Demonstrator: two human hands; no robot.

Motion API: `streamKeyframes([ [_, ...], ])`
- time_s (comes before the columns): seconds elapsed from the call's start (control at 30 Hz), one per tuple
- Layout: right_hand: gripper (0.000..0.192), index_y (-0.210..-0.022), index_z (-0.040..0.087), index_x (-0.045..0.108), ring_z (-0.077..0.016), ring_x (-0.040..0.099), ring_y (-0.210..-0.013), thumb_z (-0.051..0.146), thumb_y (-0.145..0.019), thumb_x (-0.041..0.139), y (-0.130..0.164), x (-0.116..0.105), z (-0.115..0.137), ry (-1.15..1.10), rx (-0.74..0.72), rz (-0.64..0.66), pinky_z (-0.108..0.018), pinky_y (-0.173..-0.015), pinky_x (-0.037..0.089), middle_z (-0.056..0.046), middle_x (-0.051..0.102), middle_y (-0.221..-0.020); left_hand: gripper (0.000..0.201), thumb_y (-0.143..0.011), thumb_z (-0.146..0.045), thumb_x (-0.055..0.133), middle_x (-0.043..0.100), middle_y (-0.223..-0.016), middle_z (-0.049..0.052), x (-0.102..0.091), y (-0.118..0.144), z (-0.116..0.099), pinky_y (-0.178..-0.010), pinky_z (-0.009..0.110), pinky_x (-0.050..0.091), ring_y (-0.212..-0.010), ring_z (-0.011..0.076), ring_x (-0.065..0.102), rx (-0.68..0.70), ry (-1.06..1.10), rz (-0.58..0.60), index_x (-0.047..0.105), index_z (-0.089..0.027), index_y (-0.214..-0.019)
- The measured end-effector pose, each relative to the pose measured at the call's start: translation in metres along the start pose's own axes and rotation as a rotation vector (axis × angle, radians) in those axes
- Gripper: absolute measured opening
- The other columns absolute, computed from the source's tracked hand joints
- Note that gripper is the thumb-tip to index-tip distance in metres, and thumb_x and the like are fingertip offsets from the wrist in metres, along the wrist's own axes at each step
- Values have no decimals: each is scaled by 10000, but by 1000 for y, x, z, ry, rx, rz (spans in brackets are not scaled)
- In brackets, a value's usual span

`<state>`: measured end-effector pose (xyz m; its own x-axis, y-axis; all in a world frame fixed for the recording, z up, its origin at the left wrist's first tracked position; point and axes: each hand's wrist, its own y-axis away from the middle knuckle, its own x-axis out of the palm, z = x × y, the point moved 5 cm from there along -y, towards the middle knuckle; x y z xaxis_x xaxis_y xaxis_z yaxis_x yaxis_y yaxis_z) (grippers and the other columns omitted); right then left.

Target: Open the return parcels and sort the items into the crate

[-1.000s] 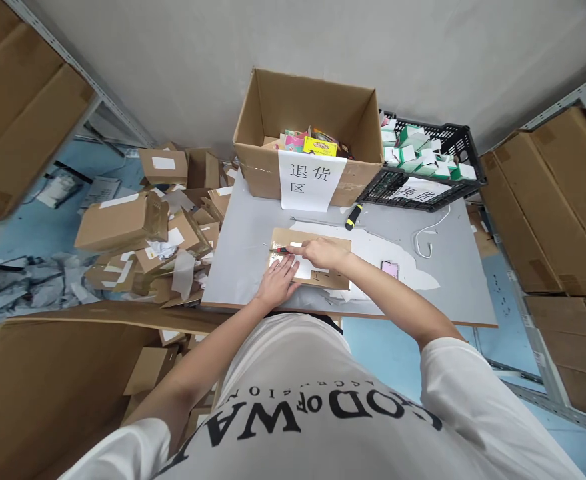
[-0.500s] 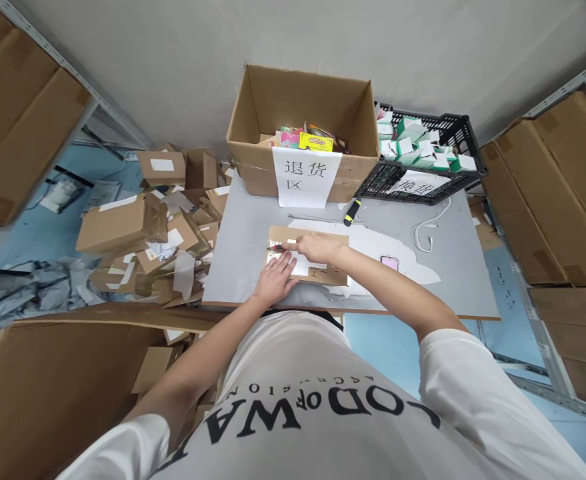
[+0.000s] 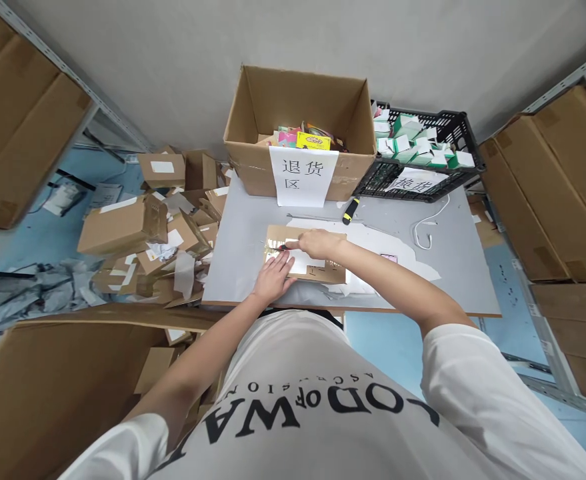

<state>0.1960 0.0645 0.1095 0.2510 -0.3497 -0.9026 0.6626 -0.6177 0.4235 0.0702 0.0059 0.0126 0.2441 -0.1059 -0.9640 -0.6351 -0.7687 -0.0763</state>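
On the worktop (image 3: 233, 267), straight ahead of the wearer, a small flat carton (image 3: 320, 270) lies with its white label (image 3: 300, 265) facing up; take the carton as the clock's centre, with twelve away from the body. The left hand (image 3: 273, 277) comes in from eight o'clock, palm down, its fingers extended and nearly side by side over the near-left part of the carton, gripping nothing. The right hand (image 3: 317, 243) reaches over from three o'clock, fingers curled round a small cutter (image 3: 282, 247), the index finger pointing along it towards nine. The step in hand looks to be slitting the shiny tape (image 3: 269, 245) at the nine o'clock end; how deep the blade sits is too small to tell. A further stroke would call for a light, shallow cut, steady pressure from the left hand, and its fingertips kept out of the blade's line, since they lie just beside it. A large box (image 3: 250, 167) stands at twelve, a black crate (image 3: 465, 143) filled with green-and-white packets between one and two, and a black-and-yellow tool (image 3: 351, 211) near one.
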Motion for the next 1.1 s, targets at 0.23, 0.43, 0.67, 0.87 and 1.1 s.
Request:
streamKeyframes([
  [0.23, 565, -1430, 318, 343, -207, 651, -909, 102, -909, 375, 9, 4, -6, 3, -10, 13, -267, -692, 435, -108, 637, -1121, 551, -921, -450, 391, 394, -1457, 139, 2, 2, -1, -1106, 434, 280, -1377, 262, 319, 5, -17, -22, 416, -162, -1390],
  [0.43, 572, -1406, 318, 393, -213, 648, -931, 82, -884, 402, 13, 2, -7, -23, 23, 38, -256, -670, 429, -99, 657, -1084, 558, -916, -458, 401, 401, -1453, 139, 2, 3, -2, -1100, 437, 289, -1382, 262, 308, 13, -15, -21, 418, -159, -1386],
  [0.67, 592, -1401, 304, 411, -218, 649, -897, 97, -851, 482, 37, 6, -23, -36, 71, 93, -258, -670, 416, -104, 666, -1071, 555, -915, -450, 405, 382, -1466, 130, 2, 2, -1, -1101, 433, 287, -1383, 264, 306, 10, -7, -15, 408, -174, -1397],
  [0.87, 569, -1408, 333, 400, -207, 646, -865, 116, -883, 423, 72, 13, -37, -84, 90, 76, -256, -644, 391, -92, 663, -1081, 562, -927, -456, 371, 362, -1476, 133, 2, 3, -2, -1103, 423, 279, -1382, 262, 308, -2, -41, 18, 413, -149, -1396],
  [1.1, 616, -1380, 342, 444, -193, 644, -815, 71, -828, 476, 108, 34, -61, -56, 185, 163, -253, -609, 363, -86, 672, -1082, 558, -933, -452, 353, 370, -1472, 133, 3, 1, -2, -1105, 416, 267, -1376, 262, 321, -22, -56, 41, 431, -135, -1385],
])
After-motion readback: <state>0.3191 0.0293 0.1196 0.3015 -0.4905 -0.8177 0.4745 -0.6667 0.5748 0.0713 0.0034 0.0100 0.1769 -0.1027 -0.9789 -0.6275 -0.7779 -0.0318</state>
